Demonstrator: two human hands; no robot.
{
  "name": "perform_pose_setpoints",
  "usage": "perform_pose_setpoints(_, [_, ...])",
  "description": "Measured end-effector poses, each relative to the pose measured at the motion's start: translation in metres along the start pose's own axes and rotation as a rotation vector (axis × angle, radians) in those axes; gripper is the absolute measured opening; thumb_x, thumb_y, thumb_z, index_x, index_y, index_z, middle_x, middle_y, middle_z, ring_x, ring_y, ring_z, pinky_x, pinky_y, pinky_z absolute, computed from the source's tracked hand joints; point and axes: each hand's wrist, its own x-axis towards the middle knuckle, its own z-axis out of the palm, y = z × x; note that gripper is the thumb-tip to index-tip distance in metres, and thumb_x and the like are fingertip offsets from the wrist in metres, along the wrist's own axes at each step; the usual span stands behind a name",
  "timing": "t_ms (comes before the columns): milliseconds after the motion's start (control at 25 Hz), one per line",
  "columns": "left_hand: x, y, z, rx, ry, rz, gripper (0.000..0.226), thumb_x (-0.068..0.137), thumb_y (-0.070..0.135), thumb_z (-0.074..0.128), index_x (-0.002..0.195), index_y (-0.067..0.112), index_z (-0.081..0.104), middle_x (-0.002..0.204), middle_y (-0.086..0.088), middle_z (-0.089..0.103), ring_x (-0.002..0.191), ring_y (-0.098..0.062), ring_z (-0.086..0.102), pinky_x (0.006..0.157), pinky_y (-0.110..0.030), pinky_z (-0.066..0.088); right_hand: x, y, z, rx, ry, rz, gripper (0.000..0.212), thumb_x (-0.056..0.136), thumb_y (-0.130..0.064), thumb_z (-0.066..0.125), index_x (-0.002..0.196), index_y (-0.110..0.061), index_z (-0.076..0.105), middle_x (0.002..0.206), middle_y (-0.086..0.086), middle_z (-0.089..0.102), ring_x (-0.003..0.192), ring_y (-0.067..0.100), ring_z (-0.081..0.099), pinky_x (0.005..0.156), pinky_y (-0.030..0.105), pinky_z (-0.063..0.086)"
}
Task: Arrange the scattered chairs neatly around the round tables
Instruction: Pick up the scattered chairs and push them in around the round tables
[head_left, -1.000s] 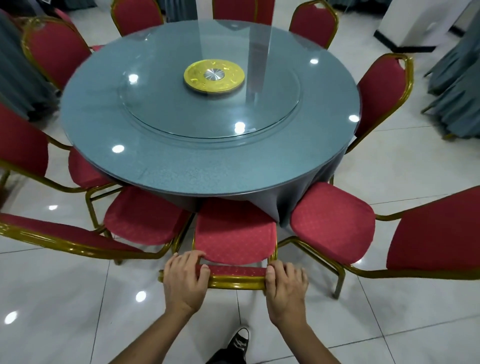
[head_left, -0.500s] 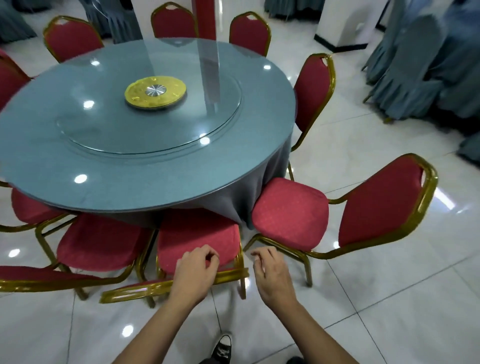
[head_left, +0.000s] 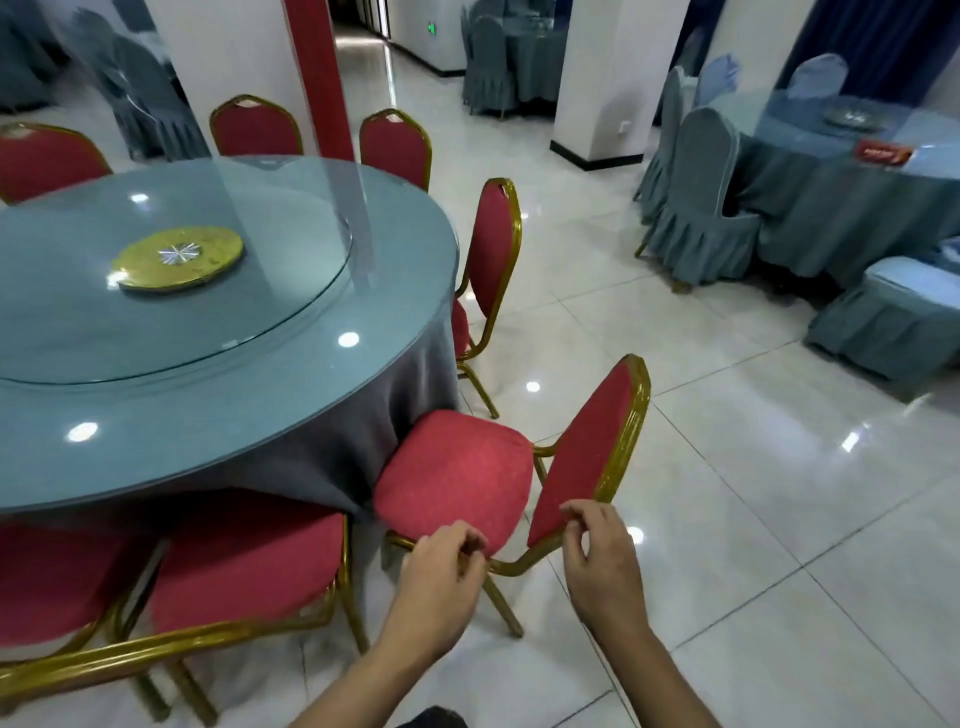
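Red chair (head_left: 457, 475) with a gold frame stands at the near right edge of the round desk (head_left: 208, 395), its seat front touching the grey cloth and its back angled away to the right. Both hands hover just before it with loosely curled fingers, holding nothing: the left hand (head_left: 441, 577) over the seat's near corner and frame, the right hand (head_left: 602, 556) beside the lower end of the backrest. More red chairs ring the desk, one (head_left: 244, 571) tucked in just left.
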Motion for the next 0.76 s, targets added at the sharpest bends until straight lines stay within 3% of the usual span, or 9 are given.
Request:
perform_pose_setpoints(200, [0.04,0.06,0.069,0.054,-0.056,0.001,0.01,0.096,0.028,0.052,0.101,0.035,0.057,0.1,0.021,0.06,0.098,-0.006,0.052,0.094,-0.036,0.046,0.06,0.056,-0.054,-0.023,0.03,0.019,0.026,0.099,-0.014,0.054,0.107,-0.038,0.052,0.104,-0.015,0.057,0.096,0.007,0.055,0.084,0.03,0.053])
perform_pose_setpoints(360, [0.097,0.098,0.114,-0.023,-0.057,-0.066,0.016,0.099,0.031,0.052,0.11,0.042,0.052,0.113,0.025,0.054,0.107,0.0,0.05,0.103,-0.03,0.044,0.127,0.088,-0.074,-0.059,0.009,0.012,0.02,0.1,-0.015,0.054,0.111,-0.032,0.058,0.111,-0.011,0.061,0.098,0.007,0.056,0.086,0.028,0.052])
perform_pose_setpoints(480, [0.14,0.121,0.142,-0.046,-0.043,-0.12,0.029,0.101,0.035,0.05,0.127,0.046,0.044,0.13,0.024,0.045,0.117,-0.002,0.046,0.105,-0.027,0.039,0.184,0.102,-0.083,-0.07,-0.065,-0.044,0.02,0.1,-0.014,0.053,0.114,-0.025,0.061,0.114,-0.007,0.063,0.101,0.009,0.056,0.09,0.03,0.051])
perform_pose_setpoints(760, [0.183,0.148,0.191,0.078,-0.153,-0.27,0.059,0.101,0.044,0.043,0.155,0.035,0.02,0.152,0.008,0.035,0.137,-0.015,0.04,0.116,-0.036,0.033,0.292,0.135,-0.078,-0.244,-0.309,-0.182,0.032,0.103,-0.025,0.049,0.133,-0.022,0.058,0.134,-0.001,0.059,0.12,0.019,0.054,0.104,0.035,0.043])
